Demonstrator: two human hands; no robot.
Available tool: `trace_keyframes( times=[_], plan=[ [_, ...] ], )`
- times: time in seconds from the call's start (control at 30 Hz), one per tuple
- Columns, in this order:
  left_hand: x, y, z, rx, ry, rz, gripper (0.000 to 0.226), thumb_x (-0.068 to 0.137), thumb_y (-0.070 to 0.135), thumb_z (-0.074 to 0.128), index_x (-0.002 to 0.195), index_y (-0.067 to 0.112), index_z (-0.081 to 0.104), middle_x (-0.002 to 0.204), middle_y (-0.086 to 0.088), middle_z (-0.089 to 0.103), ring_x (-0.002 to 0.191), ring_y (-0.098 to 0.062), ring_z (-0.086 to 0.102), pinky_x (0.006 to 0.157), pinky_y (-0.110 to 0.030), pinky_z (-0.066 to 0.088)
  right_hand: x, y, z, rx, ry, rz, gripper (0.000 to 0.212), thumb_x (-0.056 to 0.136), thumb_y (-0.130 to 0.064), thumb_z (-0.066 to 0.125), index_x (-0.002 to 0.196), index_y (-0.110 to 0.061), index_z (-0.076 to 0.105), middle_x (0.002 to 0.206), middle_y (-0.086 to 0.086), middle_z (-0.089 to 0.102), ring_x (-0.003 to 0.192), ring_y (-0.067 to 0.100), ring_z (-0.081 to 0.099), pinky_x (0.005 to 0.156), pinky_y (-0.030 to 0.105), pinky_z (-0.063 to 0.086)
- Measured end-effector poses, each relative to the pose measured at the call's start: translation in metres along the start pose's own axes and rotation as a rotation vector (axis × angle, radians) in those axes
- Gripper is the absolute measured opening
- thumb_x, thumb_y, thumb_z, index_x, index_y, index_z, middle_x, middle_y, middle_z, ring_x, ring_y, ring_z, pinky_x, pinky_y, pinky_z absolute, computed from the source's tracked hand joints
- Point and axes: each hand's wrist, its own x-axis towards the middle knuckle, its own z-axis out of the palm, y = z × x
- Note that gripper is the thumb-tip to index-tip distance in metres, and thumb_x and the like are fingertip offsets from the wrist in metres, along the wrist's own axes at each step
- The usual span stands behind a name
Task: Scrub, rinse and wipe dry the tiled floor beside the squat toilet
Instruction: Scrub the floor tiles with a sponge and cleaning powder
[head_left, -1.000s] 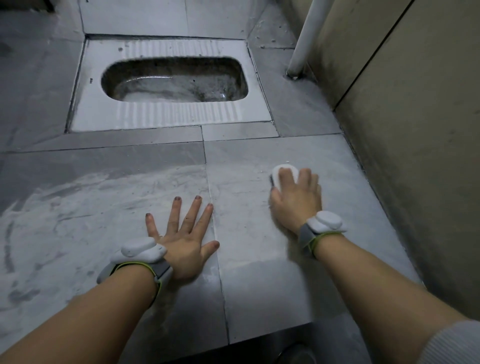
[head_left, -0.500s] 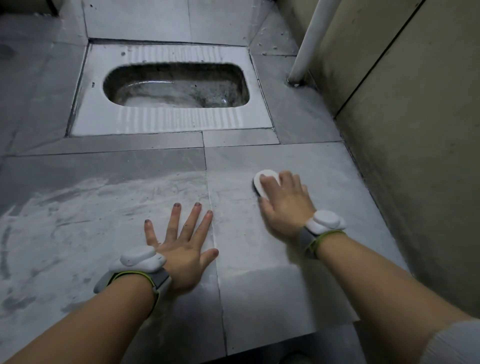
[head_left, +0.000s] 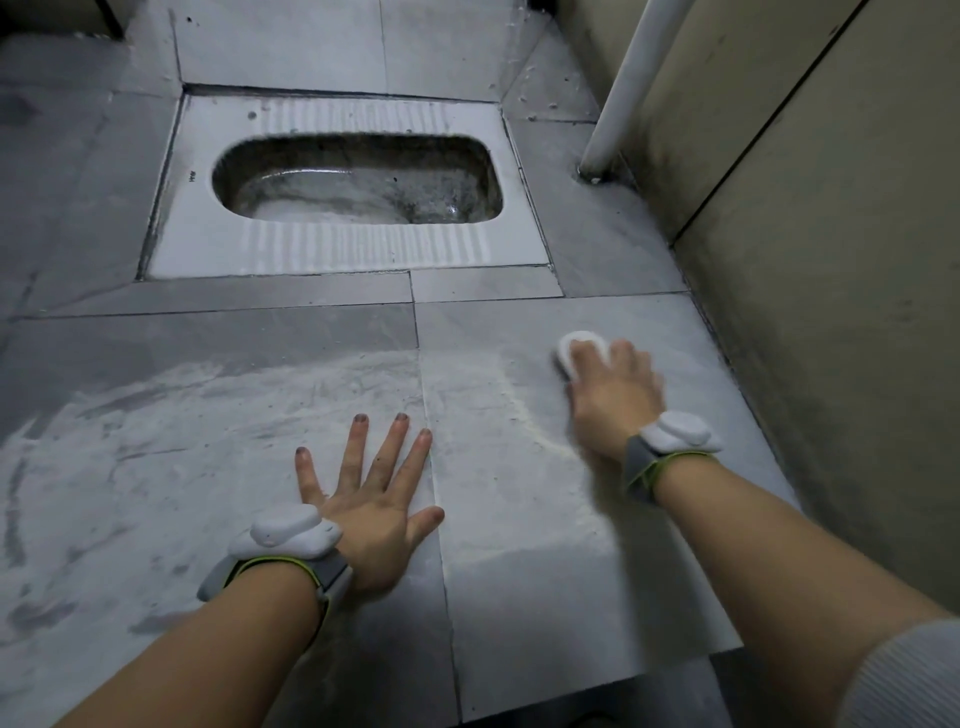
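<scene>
The grey tiled floor (head_left: 182, 441) in front of me carries white soapy streaks on the left tile and a paler scrubbed patch on the right tile. My right hand (head_left: 613, 400) grips a small white scrub brush (head_left: 574, 347) and presses it onto the right tile; the hand is blurred by motion. My left hand (head_left: 369, 504) lies flat on the floor with its fingers spread, across the joint between the two tiles. The white squat toilet (head_left: 332, 249) sits set into the floor beyond both hands, its bowl dark and stained.
A white pipe (head_left: 623, 88) rises from the floor at the back right corner. A beige wall (head_left: 831, 312) runs along the right side, close to the right tile's edge. The floor drops off at a step near the bottom edge (head_left: 597, 696).
My right hand swept the brush left and then back to the right across the right tile. My left hand stayed flat in place.
</scene>
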Motion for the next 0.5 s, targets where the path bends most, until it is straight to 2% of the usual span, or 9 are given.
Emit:
trace_keyframes(
  times=[0.07, 0.1, 0.13, 0.23, 0.33, 0.4, 0.5],
  plan=[
    [0.0, 0.0, -0.001, -0.002, -0.003, 0.009, 0.072, 0.093, 0.069, 0.013, 0.13, 0.045, -0.043, 0.137, 0.019, -0.053, 0.133, -0.019, -0.047, 0.106, -0.067, -0.021, 0.004, 0.007, 0.0, 0.008, 0.029, 0.251, 0.029, 0.095, -0.034, 0.043, 0.121, -0.022, 0.039, 0.123, 0.02, 0.038, 0.106, 0.037, 0.039, 0.088, 0.046, 0.032],
    [0.0, 0.0, -0.001, -0.003, -0.005, 0.01, 0.072, 0.093, 0.069, 0.013, 0.13, 0.045, -0.043, 0.137, 0.019, -0.053, 0.133, -0.019, -0.047, 0.106, -0.068, -0.021, 0.0, -0.002, 0.0, 0.018, 0.031, 0.276, 0.029, 0.096, -0.035, 0.042, 0.12, -0.021, 0.039, 0.124, 0.022, 0.038, 0.106, 0.038, 0.039, 0.088, 0.046, 0.032],
    [0.0, 0.0, -0.001, -0.003, -0.009, 0.012, 0.072, 0.093, 0.069, 0.013, 0.13, 0.045, -0.043, 0.138, 0.019, -0.053, 0.133, -0.019, -0.047, 0.106, -0.068, -0.021, -0.007, -0.016, 0.001, 0.026, 0.022, 0.241, 0.03, 0.097, -0.038, 0.041, 0.121, -0.021, 0.041, 0.125, 0.023, 0.038, 0.107, 0.039, 0.039, 0.088, 0.047, 0.032],
    [0.0, 0.0, 0.0, -0.014, 0.003, 0.009, 0.072, 0.092, 0.069, 0.013, 0.132, 0.045, -0.042, 0.14, 0.019, -0.051, 0.134, -0.019, -0.046, 0.107, -0.068, -0.02, -0.039, -0.048, 0.003, 0.042, 0.063, -0.027, 0.034, 0.095, -0.043, 0.04, 0.123, -0.023, 0.044, 0.123, 0.02, 0.042, 0.103, 0.039, 0.043, 0.082, 0.047, 0.035],
    [0.0, -0.001, 0.002, -0.002, 0.036, 0.0, 0.072, 0.092, 0.07, 0.012, 0.135, 0.045, -0.04, 0.143, 0.018, -0.049, 0.135, -0.019, -0.045, 0.107, -0.067, -0.02, -0.037, -0.026, 0.0, 0.008, 0.041, -0.175, 0.034, 0.096, -0.045, 0.041, 0.125, -0.027, 0.043, 0.125, 0.015, 0.042, 0.105, 0.039, 0.042, 0.085, 0.047, 0.036],
    [0.0, -0.001, 0.004, 0.011, 0.044, 0.0, 0.072, 0.091, 0.07, 0.011, 0.135, 0.044, -0.04, 0.146, 0.017, -0.047, 0.136, -0.02, -0.044, 0.107, -0.067, -0.021, -0.029, 0.008, 0.003, -0.006, -0.004, -0.045, 0.036, 0.096, -0.046, 0.041, 0.127, -0.028, 0.042, 0.128, 0.015, 0.04, 0.112, 0.039, 0.041, 0.092, 0.049, 0.036],
    [0.002, -0.001, 0.006, 0.032, 0.071, -0.007, 0.073, 0.091, 0.071, 0.012, 0.139, 0.044, -0.037, 0.148, 0.018, -0.044, 0.139, -0.02, -0.041, 0.107, -0.067, -0.02, -0.033, 0.032, 0.006, 0.015, 0.073, 0.226, 0.036, 0.094, -0.043, 0.042, 0.122, -0.022, 0.045, 0.125, 0.02, 0.042, 0.111, 0.04, 0.041, 0.092, 0.049, 0.035]
  ],
)
